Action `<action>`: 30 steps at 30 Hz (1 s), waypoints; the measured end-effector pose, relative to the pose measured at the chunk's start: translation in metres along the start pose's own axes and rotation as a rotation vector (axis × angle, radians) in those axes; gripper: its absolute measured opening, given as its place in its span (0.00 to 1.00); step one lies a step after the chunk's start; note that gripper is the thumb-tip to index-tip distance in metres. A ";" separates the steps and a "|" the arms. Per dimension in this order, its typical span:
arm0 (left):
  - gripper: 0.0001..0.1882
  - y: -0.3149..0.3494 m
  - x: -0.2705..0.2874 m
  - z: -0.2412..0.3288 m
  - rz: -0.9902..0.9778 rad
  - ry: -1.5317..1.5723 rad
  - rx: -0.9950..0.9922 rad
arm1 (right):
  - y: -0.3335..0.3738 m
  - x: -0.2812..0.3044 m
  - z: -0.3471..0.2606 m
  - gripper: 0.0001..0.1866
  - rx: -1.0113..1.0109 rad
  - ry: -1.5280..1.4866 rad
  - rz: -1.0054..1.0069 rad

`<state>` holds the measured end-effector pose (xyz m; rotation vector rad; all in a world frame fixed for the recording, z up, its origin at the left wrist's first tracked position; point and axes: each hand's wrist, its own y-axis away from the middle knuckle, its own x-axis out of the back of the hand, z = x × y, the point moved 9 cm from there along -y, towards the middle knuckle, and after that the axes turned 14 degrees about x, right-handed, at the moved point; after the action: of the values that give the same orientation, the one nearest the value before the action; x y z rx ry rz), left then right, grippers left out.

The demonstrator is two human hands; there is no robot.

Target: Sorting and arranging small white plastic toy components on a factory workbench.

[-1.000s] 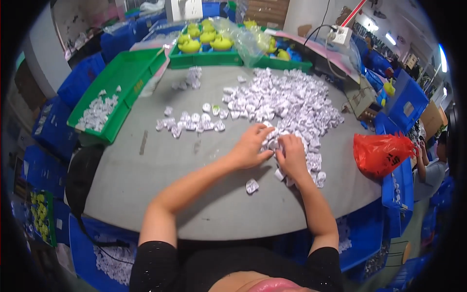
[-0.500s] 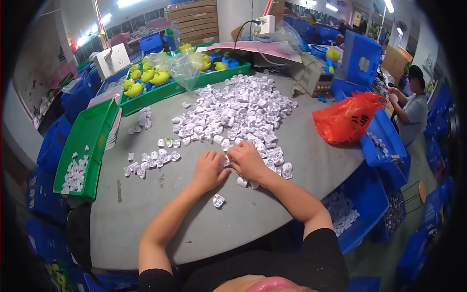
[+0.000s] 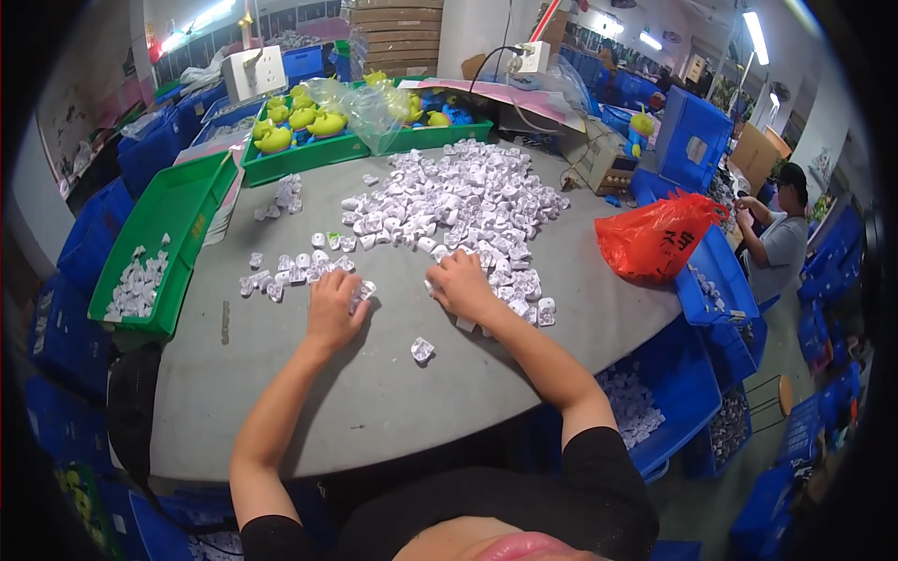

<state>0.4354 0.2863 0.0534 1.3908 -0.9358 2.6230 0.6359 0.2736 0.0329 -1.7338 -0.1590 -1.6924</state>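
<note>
While the person's right hand [image 3: 461,285] bends over the near edge of a broad heap of white plastic parts [image 3: 468,201], the left hand [image 3: 330,313] lies well apart from it, just beside a loose cluster of the same parts [image 3: 297,269]. Between the thumb and forefinger of that left hand I see one white part [image 3: 364,294], apparently gripped, with the other fingers stretched forward over the cluster's near side. The right fingers are curled downward, and another white piece [image 3: 429,286] shows at the thumb; whether they grasp it or merely touch it, I cannot tell.

A single part [image 3: 422,351] lies alone on the grey tabletop [image 3: 281,411], nearer to the person than either hand. Beyond the cluster sits a smaller group [image 3: 281,197] of white pieces, and a part with a green patch [image 3: 334,240] lies between the cluster and the heap.

On the left, a long green tray [image 3: 192,201] holds more white pieces at its near end. Along the far edge, a green crate [image 3: 309,165] carries yellow-green toy figures [image 3: 327,124], with a clear plastic bag [image 3: 379,120] draped beside them. To the right, a red plastic bag [image 3: 655,238] sits at the table's edge; past it, a co-worker in a grey shirt [image 3: 779,245] has both hands raised together.
</note>
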 end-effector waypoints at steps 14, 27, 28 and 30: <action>0.21 0.079 0.006 0.014 -0.354 0.224 0.145 | -0.015 0.010 -0.020 0.17 0.005 -0.277 0.026; 0.23 0.078 0.006 0.012 -0.355 0.305 0.264 | -0.008 0.030 -0.077 0.06 0.081 -0.785 0.108; 0.23 0.078 0.006 0.011 -0.364 0.305 0.275 | -0.005 0.029 -0.078 0.06 0.080 -0.768 0.100; 0.22 0.077 0.007 0.014 -0.377 0.290 0.252 | -0.002 0.026 -0.072 0.07 0.046 -0.756 0.110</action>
<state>0.4190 0.2144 0.0271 1.0512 -0.2854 2.6050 0.5782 0.2257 0.0508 -2.2187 -0.4264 -0.8773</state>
